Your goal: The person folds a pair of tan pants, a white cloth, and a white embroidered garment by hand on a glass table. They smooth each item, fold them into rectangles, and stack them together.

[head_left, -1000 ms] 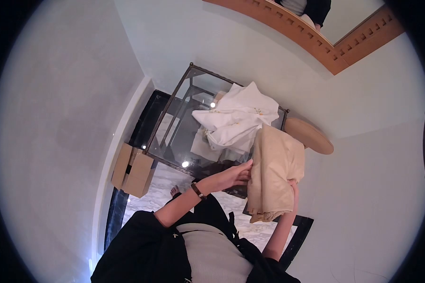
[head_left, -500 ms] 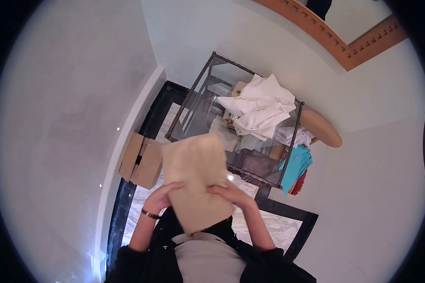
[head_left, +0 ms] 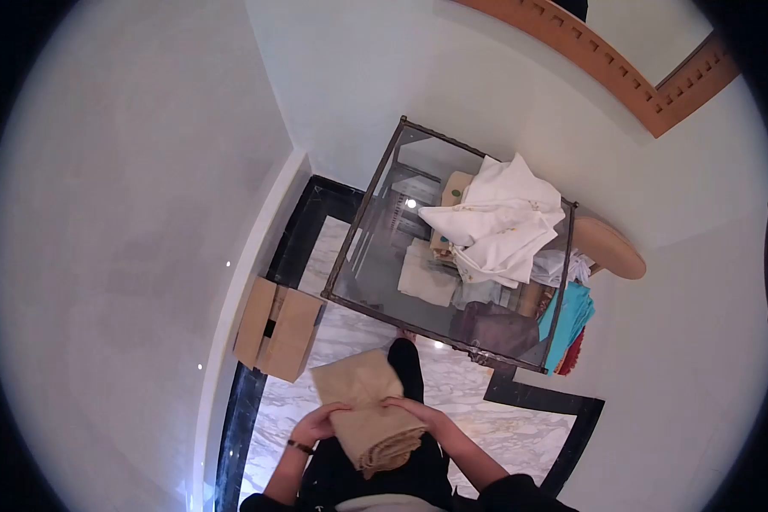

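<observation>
A folded beige cloth (head_left: 358,388) is held low in front of my body, its stacked, layered edges facing me at the near end. My left hand (head_left: 320,421) grips its left side, thumb on top and the fingers partly hidden underneath. On the opposite side my right hand (head_left: 420,413) pinches it the same way, thumb lying over the upper face. Beyond the cloth stands a glass-topped table (head_left: 375,282) with a dark metal frame. A crumpled white cloth (head_left: 508,218) with small embroidered marks lies on the glass.
An open cardboard box (head_left: 290,333) sits on the marble floor (head_left: 316,363) by the left wall. Turquoise cloth (head_left: 569,320) is at the table's right side, near a rounded tan board (head_left: 610,247). Through the glass, folded cloth (head_left: 427,275) shows below. A wooden-framed mirror (head_left: 648,111) hangs above.
Both hands have lowered the cloth toward my lap and tilted it, so its layered near edge now shows. The view has shifted, and the table appears lower and further right.
</observation>
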Demonstrator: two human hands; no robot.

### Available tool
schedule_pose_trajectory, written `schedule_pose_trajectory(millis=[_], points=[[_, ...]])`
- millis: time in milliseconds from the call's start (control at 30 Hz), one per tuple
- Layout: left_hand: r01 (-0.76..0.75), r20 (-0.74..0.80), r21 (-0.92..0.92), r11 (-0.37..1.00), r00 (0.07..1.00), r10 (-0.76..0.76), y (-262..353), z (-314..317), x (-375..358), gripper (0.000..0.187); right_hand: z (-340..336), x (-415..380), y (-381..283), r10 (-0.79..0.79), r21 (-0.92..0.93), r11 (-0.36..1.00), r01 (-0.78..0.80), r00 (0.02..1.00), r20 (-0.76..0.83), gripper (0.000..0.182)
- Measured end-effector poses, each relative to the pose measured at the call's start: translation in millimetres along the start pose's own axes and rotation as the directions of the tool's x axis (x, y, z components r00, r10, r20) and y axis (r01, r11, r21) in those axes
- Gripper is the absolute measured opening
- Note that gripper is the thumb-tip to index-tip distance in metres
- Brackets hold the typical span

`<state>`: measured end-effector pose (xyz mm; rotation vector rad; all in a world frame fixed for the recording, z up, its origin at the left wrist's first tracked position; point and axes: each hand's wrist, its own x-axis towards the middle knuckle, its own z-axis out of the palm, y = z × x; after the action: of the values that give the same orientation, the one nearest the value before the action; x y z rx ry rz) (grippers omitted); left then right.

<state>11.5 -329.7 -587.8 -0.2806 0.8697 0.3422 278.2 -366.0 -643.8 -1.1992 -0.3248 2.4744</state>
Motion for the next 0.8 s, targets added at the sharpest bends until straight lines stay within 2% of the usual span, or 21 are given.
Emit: schedule_pose_trajectory(millis=[67, 100, 200, 300, 333, 367, 433, 467, 500, 567, 667, 800], points=[[0.055, 0.04, 0.085, 0.995, 0.997, -0.059, 7, 8, 44, 0.029, -2, -23, -33, 0.082, 0.106, 0.992, -0.066, 0.985, -0.152, 0.036], [0.051, 0.039, 0.137, 0.989, 0.998, -0.057, 13, 21, 62, 0.028, -14, -25, -41, 0.058, 0.115, 0.993, -0.036, 0.979, -0.195, 0.034], [-0.08, 0.092, 0.248, 0.965, 0.994, 0.058, 19, 45, 101, 0.037, -46, -28, -53, -0.007, 0.128, 0.991, 0.049, 0.951, -0.309, 0.032], [-0.335, 0.244, 0.107, 0.936, 0.922, 0.302, 12, 75, 94, 0.045, -74, -9, -68, -0.057, 0.132, 0.985, 0.111, 0.932, -0.357, 0.035], [-0.322, 0.252, 0.166, 0.932, 0.928, 0.275, 12, 70, 88, 0.052, -79, 0, -75, -0.059, 0.149, 0.982, 0.119, 0.932, -0.357, 0.033], [-0.277, 0.236, 0.102, 0.955, 0.94, 0.247, 12, 61, 81, 0.053, -84, 9, -80, -0.06, 0.165, 0.978, 0.126, 0.933, -0.356, 0.032], [-0.189, 0.207, -0.027, 0.982, 0.96, 0.191, 15, 39, 69, 0.054, -98, 38, -87, -0.183, 0.08, 0.97, 0.23, 0.907, -0.38, 0.033], [-0.208, 0.181, -0.03, 0.978, 0.961, 0.21, 16, 31, 65, 0.062, -103, 51, -87, -0.243, 0.038, 0.96, 0.279, 0.889, -0.389, 0.033], [-0.223, 0.183, -0.025, 0.974, 0.957, 0.224, 16, 23, 60, 0.062, -101, 59, -99, -0.282, -0.032, 0.956, 0.291, 0.888, -0.364, 0.034], [-0.249, 0.187, -0.014, 0.968, 0.951, 0.248, 15, 11, 53, 0.062, -80, 62, -156, -0.354, -0.169, 0.934, 0.316, 0.882, -0.31, 0.034], [-0.254, 0.113, -0.025, 0.967, 0.96, 0.255, 13, 2, 53, 0.063, -60, 77, -197, -0.378, 0.113, 0.896, 0.43, 0.871, -0.315, 0.047], [-0.226, 0.088, 0.013, 0.974, 0.971, 0.224, 8, -7, 60, 0.061, -75, 111, -233, -0.382, 0.107, 0.897, 0.429, 0.873, -0.302, 0.05]])
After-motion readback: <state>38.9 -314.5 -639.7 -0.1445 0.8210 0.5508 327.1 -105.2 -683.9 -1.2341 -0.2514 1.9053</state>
